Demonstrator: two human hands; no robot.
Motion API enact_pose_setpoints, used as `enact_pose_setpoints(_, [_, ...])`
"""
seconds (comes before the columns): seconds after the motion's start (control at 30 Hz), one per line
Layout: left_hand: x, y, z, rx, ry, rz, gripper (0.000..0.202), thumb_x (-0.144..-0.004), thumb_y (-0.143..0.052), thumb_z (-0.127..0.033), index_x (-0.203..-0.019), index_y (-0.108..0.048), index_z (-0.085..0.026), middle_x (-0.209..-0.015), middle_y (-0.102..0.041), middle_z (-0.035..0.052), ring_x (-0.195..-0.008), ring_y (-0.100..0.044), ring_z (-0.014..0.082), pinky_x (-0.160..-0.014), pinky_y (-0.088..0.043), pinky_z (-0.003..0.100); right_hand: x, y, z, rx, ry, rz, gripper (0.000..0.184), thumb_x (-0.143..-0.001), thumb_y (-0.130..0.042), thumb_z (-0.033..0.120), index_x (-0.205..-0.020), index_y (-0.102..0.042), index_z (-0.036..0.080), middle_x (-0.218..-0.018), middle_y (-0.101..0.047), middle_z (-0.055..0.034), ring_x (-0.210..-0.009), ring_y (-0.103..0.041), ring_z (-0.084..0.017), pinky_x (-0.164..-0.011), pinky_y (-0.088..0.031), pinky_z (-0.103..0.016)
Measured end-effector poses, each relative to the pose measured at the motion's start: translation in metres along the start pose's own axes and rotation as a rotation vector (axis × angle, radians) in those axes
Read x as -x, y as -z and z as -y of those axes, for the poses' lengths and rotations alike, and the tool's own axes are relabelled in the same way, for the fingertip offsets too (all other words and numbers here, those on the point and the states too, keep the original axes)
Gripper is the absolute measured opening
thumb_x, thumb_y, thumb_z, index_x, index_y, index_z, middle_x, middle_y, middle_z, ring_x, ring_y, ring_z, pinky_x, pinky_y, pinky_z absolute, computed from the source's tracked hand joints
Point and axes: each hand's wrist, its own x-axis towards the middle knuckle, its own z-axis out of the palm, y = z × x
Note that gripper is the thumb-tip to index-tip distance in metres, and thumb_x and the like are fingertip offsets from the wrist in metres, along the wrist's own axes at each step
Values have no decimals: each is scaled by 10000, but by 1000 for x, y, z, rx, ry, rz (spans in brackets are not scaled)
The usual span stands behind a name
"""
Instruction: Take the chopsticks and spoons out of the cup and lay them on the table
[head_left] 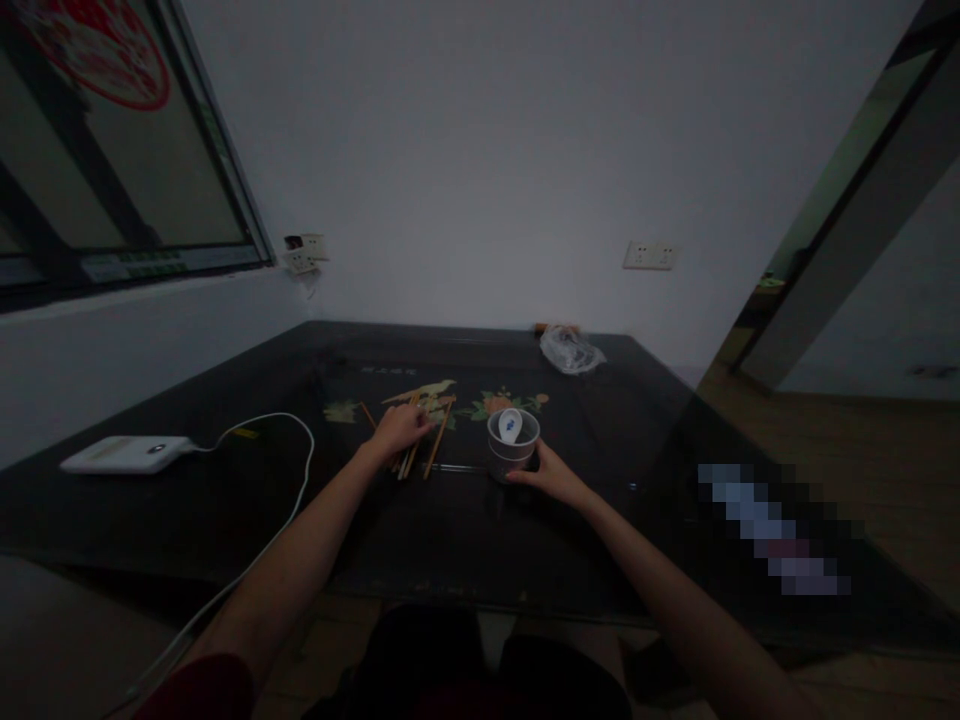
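Observation:
Several wooden chopsticks point(439, 438) lie loosely side by side on the dark table. My left hand point(403, 428) is over them, its fingers curled down and closed around some; how many it grips is hidden. To the right stands a grey, cup-like container point(504, 463), upright on the table. A white soup spoon point(511, 427) with a blue mark rests inside it. My right hand point(553, 475) holds the container from its right side, thumb at the near side and fingers behind.
A white power bank point(127, 455) with a white cable point(307, 470) lies at the left. A crumpled clear plastic bag point(570, 350) sits at the back by the wall. A blurred-out item point(772, 530) is at the right. The table's near edge point(480, 595) runs before my lap.

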Motion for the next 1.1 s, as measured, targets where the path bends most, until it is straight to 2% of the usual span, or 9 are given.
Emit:
enact_pose_setpoints(0.1, [2,1,-12,71,-85,-37,316,-839,-492,-495,-969,-602,-229,-1047,-631,55,-1017,-565,232,-868,-418,348,0,0,1,6,7,3,846,-596,-804,356,-1314,-397,169,-1357,-489,-142,-1270,-446,-266,-1100,-292,-436])
enact_pose_setpoints(0.2, [4,0,-25,108,-189,-1,323,-836,-518,-449,-1085,-573,-251,-1167,-579,64,-1120,-505,237,-959,-375,379,0,0,2,12,7,4,850,-594,-806,359,-1317,-400,171,-1362,-485,-141,-1280,-435,-270,-1108,-277,-438])
enact_pose_setpoints(0.4, [8,-1,-29,55,-196,12,237,-792,-547,-317,-1006,-601,-229,-1187,-537,86,-1143,-473,261,-971,-365,413,1,0,4,17,-15,-10,857,-588,-807,357,-1324,-406,176,-1349,-499,-139,-1268,-447,-276,-1098,-291,-451])
enact_pose_setpoints(0.63, [4,11,-7,63,-92,24,220,-799,-530,-336,-967,-626,-232,-1167,-558,70,-1121,-502,244,-932,-403,366,0,0,4,-9,-18,0,844,-582,-812,351,-1309,-421,176,-1331,-515,-132,-1246,-470,-272,-1087,-307,-448])
enact_pose_setpoints(0.77, [3,25,22,77,142,-14,274,-857,-441,-357,-988,-619,-194,-1043,-634,85,-994,-588,217,-836,-450,301,1,0,5,-9,-21,-6,828,-584,-810,349,-1296,-431,165,-1319,-526,-137,-1245,-473,-271,-1092,-302,-443])
enact_pose_setpoints(0.87, [8,31,41,31,365,90,298,-852,-446,-387,-978,-620,-181,-1044,-659,111,-974,-615,245,-785,-469,306,2,-1,8,-9,-23,-4,816,-587,-807,350,-1291,-435,168,-1308,-537,-132,-1240,-479,-268,-1096,-296,-441])
enact_pose_setpoints(0.93, [11,31,47,3,445,196,346,-831,-473,-448,-982,-624,-176,-1065,-663,135,-980,-622,277,-770,-478,327,2,0,9,-1,-24,-8,814,-587,-806,352,-1289,-436,172,-1312,-532,-131,-1242,-475,-271,-1096,-293,-445])
enact_pose_setpoints(1.0, [13,29,48,-8,459,268,394,-812,-489,-494,-1004,-624,-177,-1081,-662,149,-989,-625,297,-773,-481,344,2,0,8,9,-22,-7,809,-590,-803,354,-1287,-436,169,-1324,-519,-135,-1245,-469,-273,-1093,-293,-449])
enact_pose_setpoints(1.1, [13,26,44,-2,441,306,413,-793,-511,-500,-1051,-610,-193,-1095,-661,152,-997,-627,300,-783,-484,350,2,1,6,19,-11,-8,805,-593,-802,354,-1286,-435,172,-1329,-514,-132,-1244,-468,-270,-1092,-295,-450])
